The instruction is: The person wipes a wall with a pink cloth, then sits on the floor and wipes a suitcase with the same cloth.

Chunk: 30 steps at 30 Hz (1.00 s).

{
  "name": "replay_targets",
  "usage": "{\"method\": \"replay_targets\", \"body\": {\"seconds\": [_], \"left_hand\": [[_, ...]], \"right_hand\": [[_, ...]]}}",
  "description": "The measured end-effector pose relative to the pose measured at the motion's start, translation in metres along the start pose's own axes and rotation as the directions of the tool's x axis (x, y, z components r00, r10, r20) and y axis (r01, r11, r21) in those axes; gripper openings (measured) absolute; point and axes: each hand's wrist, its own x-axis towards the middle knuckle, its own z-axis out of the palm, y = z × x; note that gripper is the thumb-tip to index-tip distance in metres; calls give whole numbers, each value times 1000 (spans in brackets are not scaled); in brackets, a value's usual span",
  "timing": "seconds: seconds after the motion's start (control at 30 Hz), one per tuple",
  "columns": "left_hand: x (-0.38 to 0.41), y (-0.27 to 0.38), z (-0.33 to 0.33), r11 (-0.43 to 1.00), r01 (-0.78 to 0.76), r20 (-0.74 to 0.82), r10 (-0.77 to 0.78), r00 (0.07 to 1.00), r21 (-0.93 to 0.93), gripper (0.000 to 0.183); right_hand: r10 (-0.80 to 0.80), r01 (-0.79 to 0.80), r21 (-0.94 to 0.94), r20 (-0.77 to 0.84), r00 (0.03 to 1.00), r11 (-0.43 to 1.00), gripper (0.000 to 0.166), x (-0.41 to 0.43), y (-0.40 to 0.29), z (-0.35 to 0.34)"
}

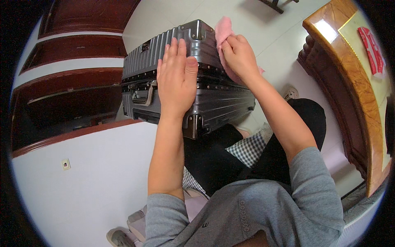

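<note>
A dark grey ribbed hard-shell suitcase (213,103) stands upright before me, with dark metal corner guards and a studded frame along its seam. My left hand (177,80) lies flat against its upper edge, fingers extended and holding nothing. Just left of that hand is the suitcase's carry handle (143,94). My right hand (239,55) grips a bunched pink cloth (223,31) at the suitcase's right side. Part of the cloth hangs below the hand along the shell, and my fingers hide some of it.
To the right stands a table with a glossy brown edge (333,37); a red-and-white packet (372,51) lies on it. Dark wooden doors (77,74) and a white wall (92,179) are on the left. A dark metal stand leg (273,4) shows at the top.
</note>
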Motion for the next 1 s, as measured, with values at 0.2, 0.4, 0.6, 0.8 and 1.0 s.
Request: {"method": "replay_targets", "body": {"seconds": [0.2, 0.4, 0.6, 0.8, 1.0], "left_hand": [[-2, -1, 0, 999, -25, -15, 24, 1000, -47, 62], [2, -14, -6, 811, 248, 107, -226, 968, -530, 80], [8, 7, -14, 303, 254, 187, -233, 954, -918, 107], [6, 1, -6, 390, 248, 133, -298, 945, -887, 107], [4, -5, -8, 680, 242, 99, -243, 965, -692, 103]], "right_hand": [[-323, 336, 164, -103, 941, 927, 22, -2, -61, -10], [-375, 371, 178, -10, 927, 912, 29, -31, -89, -18], [-396, 357, 270, 104, 913, 894, 26, -65, -118, -21], [-445, 438, 151, 14, 895, 886, 26, -49, -101, -15], [-332, 341, 39, -147, 932, 939, 26, -22, -58, -4]]}}
